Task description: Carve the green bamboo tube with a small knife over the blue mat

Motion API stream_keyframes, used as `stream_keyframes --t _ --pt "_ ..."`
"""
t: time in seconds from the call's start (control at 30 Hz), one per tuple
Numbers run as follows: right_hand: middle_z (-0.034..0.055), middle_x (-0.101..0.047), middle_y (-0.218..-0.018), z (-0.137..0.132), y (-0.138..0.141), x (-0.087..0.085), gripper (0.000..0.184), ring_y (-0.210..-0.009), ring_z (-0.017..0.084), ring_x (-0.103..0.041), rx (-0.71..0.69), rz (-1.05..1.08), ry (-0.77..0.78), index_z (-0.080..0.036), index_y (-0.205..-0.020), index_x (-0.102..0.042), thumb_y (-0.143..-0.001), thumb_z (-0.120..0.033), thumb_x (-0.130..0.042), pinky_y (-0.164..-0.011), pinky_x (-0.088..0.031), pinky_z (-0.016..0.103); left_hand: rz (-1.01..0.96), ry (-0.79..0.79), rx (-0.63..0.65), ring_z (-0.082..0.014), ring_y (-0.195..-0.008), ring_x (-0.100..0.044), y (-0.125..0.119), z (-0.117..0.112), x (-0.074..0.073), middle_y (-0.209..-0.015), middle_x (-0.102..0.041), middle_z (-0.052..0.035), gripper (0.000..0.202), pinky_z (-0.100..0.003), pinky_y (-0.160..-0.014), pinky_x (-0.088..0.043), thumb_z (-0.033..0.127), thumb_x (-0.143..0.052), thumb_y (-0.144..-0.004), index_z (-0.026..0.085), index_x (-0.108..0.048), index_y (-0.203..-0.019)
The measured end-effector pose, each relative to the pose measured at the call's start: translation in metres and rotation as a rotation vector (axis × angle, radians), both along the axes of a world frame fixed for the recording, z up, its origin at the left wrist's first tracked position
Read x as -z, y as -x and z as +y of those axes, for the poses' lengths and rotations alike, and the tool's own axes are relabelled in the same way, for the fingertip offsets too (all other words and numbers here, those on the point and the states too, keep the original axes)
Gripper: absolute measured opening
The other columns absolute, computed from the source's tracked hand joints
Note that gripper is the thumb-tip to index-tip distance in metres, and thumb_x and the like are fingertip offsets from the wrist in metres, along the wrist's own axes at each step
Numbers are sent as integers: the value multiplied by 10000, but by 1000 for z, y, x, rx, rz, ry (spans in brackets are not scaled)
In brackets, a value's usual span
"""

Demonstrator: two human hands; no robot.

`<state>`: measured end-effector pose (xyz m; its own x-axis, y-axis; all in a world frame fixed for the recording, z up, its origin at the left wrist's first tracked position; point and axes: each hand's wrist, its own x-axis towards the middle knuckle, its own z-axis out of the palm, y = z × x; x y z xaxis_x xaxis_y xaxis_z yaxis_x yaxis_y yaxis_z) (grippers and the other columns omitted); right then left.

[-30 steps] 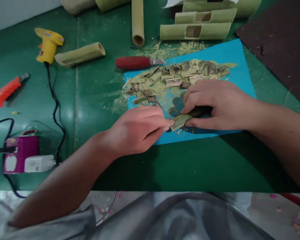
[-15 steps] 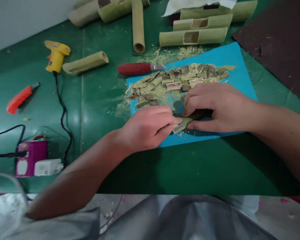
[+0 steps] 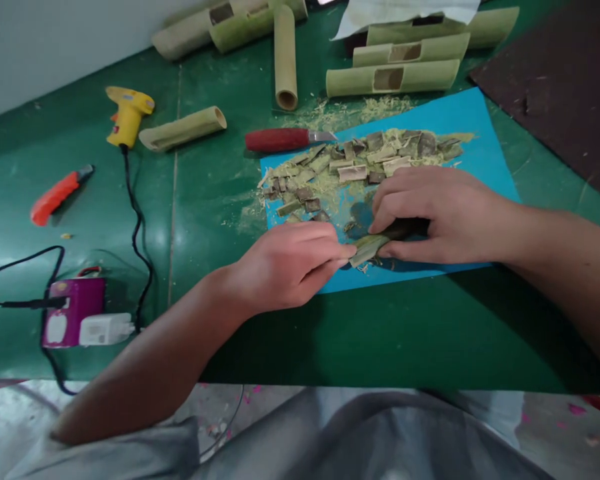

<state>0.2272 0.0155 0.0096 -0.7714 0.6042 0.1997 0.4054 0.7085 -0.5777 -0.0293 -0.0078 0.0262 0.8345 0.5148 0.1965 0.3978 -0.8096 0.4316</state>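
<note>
Both hands meet over the blue sheet (image 3: 475,157) on the worktop (image 3: 205,193), the left hand (image 3: 290,263) and right hand (image 3: 437,213) each pinching one bamboo strip (image 3: 367,248) between them.

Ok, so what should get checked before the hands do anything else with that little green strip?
1. Both hands on the strip: the left hand and right hand pinch the bamboo strip at its ends: ok.
2. Strip over the blue sheet: ok.
3. Red-handled knife lying apart from both hands: ok.
4. Blade facing away from fingers: cannot tell.
5. Glue gun cord clear of the arms: ok.
6. Cut chips piled behind the hands, not under the strip: ok.
</note>
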Motion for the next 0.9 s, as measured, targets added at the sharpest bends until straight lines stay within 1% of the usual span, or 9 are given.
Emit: stream_keyframes --t 0.2,0.27,0.37,0.43,0.53,0.6,0.67,0.8,0.9 --pt "20 -701 -923 -1 0 -1 158 -913 226 -632 28 14 39 -275 -847 -658 -844 -431 -678 -805 -458 374 -9 -30 23 -157 -751 -651 -1 -1 1 -826 -689 -51 248 -268 -660 -489 228 -460 -1021 167 -700 -1015" --pt "17 -702 -923 -1 0 -1 164 -915 223 -634 37 12 45 -275 -835 -655 -843 -437 -679 -810 -463 372 4 -37 10 -157 -764 -656 2 -3 0 -837 -695 -50 244 -267 -665 -489 216 -459 -1020 165 -697 -1036" --pt "37 -702 -921 -1 0 0 187 -926 233 -633 32 27 31 -254 -831 -657 -841 -440 -669 -817 -469 384 -4 -63 -28 -151 -769 -654 1 -4 1 -847 -703 -47 231 -263 -679 -490 228 -473 -1020 177 -698 -1036" --pt "47 -698 -899 -1 0 1 212 -911 238 -630 27 50 12 -238 -830 -657 -833 -449 -673 -808 -472 394 -17 -64 -20 -149 -760 -650 0 -3 2 -833 -699 -48 231 -261 -680 -491 233 -479 -1020 176 -702 -1020" --pt "28 -697 -893 -1 0 2 206 -889 231 -632 38 44 13 -260 -831 -654 -830 -464 -683 -788 -472 384 -12 -32 12 -151 -750 -649 2 -2 1 -808 -692 -48 245 -258 -668 -490 226 -464 -1022 168 -702 -1021" --pt "18 -699 -910 -1 -1 2 183 -898 227 -634 41 20 28 -279 -834 -652 -836 -460 -681 -784 -468 376 3 -25 2 -150 -751 -650 4 -3 0 -812 -692 -43 254 -256 -665 -489 229 -450 -1026 174 -698 -1030" --pt "22 -697 -918 -1 -1 0 183 -903 227 -630 39 8 23 -278 -834 -649 -839 -459 -675 -775 -462 371 6 -54 -20 -149 -748 -647 3 -5 1 -825 -694 -45 262 -258 -668 -490 241 -450 -1028 174 -701 -1003" --pt "42 -674 -896 -3 0 -1 202 -872 224 -611 30 -11 12 -256 -860 -639 -849 -457 -660 -735 -450 365 19 -142 -59 -140 -711 -629 -8 -9 4 -803 -681 -46 326 -254 -639 -476 260 -434 -1040 166 -698 -874" --pt "48 -670 -930 -6 -1 -4 176 -902 250 -607 20 -46 -42 -275 -907 -647 -856 -443 -654 -771 -457 400 31 -174 -99 -127 -690 -617 -14 -14 5 -787 -670 -37 345 -242 -616 -465 243 -409 -1050 167 -695 -871"
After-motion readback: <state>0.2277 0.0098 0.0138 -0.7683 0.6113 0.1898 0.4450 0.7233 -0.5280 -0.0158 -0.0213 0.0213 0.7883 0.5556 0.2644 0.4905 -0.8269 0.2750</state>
